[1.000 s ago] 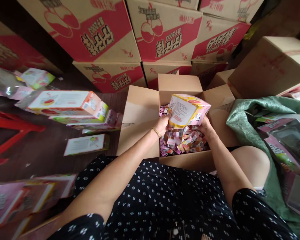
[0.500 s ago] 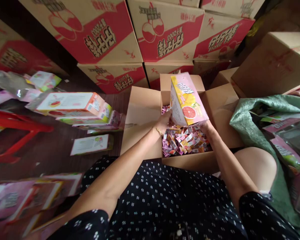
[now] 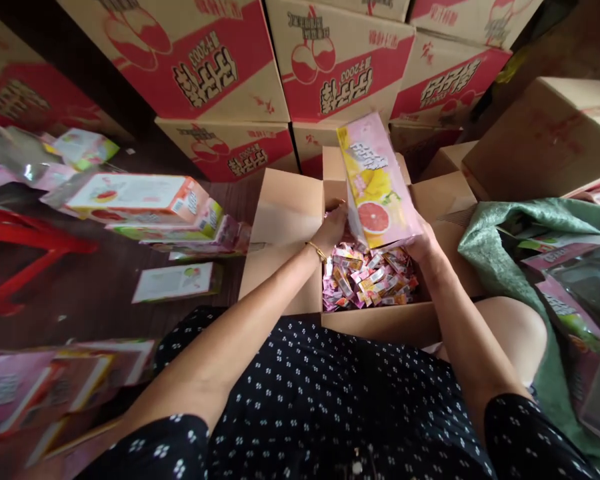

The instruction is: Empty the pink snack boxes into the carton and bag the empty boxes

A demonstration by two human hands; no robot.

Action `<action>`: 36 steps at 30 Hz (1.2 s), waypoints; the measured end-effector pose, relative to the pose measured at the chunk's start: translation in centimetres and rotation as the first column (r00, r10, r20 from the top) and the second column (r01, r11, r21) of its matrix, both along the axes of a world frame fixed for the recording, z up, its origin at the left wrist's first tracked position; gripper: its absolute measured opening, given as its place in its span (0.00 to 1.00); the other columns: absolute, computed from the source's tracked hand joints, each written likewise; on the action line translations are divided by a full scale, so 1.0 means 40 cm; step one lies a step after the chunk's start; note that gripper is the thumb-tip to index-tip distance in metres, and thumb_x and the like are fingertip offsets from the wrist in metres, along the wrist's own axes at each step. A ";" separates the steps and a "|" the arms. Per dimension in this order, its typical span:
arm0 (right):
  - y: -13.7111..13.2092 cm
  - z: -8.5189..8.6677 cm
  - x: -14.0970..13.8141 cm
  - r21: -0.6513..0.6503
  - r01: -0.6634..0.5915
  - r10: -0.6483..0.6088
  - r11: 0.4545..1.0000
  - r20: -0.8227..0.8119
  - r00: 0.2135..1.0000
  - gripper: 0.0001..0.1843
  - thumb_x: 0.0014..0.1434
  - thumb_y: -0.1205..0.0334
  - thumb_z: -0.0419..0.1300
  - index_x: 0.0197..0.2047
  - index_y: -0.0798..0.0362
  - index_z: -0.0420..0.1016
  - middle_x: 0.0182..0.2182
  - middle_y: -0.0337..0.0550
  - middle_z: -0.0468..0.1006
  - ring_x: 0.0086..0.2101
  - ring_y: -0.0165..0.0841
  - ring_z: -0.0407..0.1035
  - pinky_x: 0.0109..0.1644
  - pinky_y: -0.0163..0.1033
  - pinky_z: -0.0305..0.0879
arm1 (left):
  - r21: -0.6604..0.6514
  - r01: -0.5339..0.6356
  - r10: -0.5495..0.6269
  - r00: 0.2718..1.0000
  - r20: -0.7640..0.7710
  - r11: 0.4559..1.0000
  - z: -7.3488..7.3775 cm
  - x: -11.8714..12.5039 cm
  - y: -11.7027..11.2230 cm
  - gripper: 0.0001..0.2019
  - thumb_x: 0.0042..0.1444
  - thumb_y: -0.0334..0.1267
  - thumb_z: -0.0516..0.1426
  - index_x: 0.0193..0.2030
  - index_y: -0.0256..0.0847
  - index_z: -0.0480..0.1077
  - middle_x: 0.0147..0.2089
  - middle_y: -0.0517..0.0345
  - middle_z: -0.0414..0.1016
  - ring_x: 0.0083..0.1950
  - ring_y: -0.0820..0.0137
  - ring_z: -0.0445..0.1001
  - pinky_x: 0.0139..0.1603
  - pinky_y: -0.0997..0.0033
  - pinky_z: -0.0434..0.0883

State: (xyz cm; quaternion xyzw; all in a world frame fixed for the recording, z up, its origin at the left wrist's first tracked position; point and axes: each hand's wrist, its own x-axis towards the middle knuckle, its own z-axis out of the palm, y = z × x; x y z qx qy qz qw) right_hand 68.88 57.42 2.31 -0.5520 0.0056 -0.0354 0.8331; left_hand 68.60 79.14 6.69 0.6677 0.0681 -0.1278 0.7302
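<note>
A pink and yellow candy display box (image 3: 377,180) with a grapefruit picture is held tilted above an open carton (image 3: 380,320). My right hand (image 3: 420,241) is closed on its lower right corner. At the box's left side is my left hand (image 3: 333,228), wearing a gold bracelet; its fingers look curled, and the box partly hides them, so what they hold cannot be made out. Below, many small wrapped candies (image 3: 367,280) in pink and orange wrappers lie in the carton.
Printed cartons (image 3: 350,67) are stacked behind. Candy boxes (image 3: 135,197) lie piled on the floor at left, near a red stool (image 3: 35,257). At right are a green sack (image 3: 505,250) with packaging in it and a plain brown carton (image 3: 545,133).
The display box has risen slightly, and more of its printed face shows. My left hand has shifted up along its left side. The camera view has moved a little.
</note>
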 end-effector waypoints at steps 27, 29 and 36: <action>-0.035 -0.027 -0.222 0.043 -0.146 0.150 0.988 -0.088 0.985 0.46 0.51 0.17 0.61 0.56 0.45 0.77 0.49 0.48 0.84 0.50 0.47 0.78 0.52 0.52 0.76 | -0.210 0.199 -0.123 0.937 0.328 0.957 -0.014 -0.155 0.009 0.20 0.49 0.32 0.68 0.50 0.37 0.75 0.42 0.54 0.80 0.44 0.66 0.77 0.47 0.69 0.72; -0.020 -0.056 -0.220 0.030 -0.035 0.038 0.999 -0.099 0.994 0.46 0.51 0.15 0.58 0.57 0.43 0.77 0.50 0.45 0.83 0.49 0.46 0.78 0.49 0.49 0.77 | -0.023 0.170 -0.145 0.895 0.422 0.985 -0.003 -0.191 -0.019 0.22 0.50 0.30 0.68 0.53 0.39 0.74 0.40 0.55 0.79 0.44 0.64 0.77 0.49 0.68 0.72; 0.049 -0.113 -0.240 0.202 -0.090 0.093 0.975 -0.009 0.996 0.45 0.52 0.14 0.54 0.50 0.45 0.80 0.47 0.47 0.83 0.57 0.47 0.74 0.57 0.51 0.75 | 0.480 0.119 -0.415 0.704 0.577 0.869 -0.030 -0.315 -0.100 0.23 0.58 0.27 0.61 0.60 0.47 0.75 0.55 0.49 0.81 0.51 0.57 0.80 0.57 0.61 0.73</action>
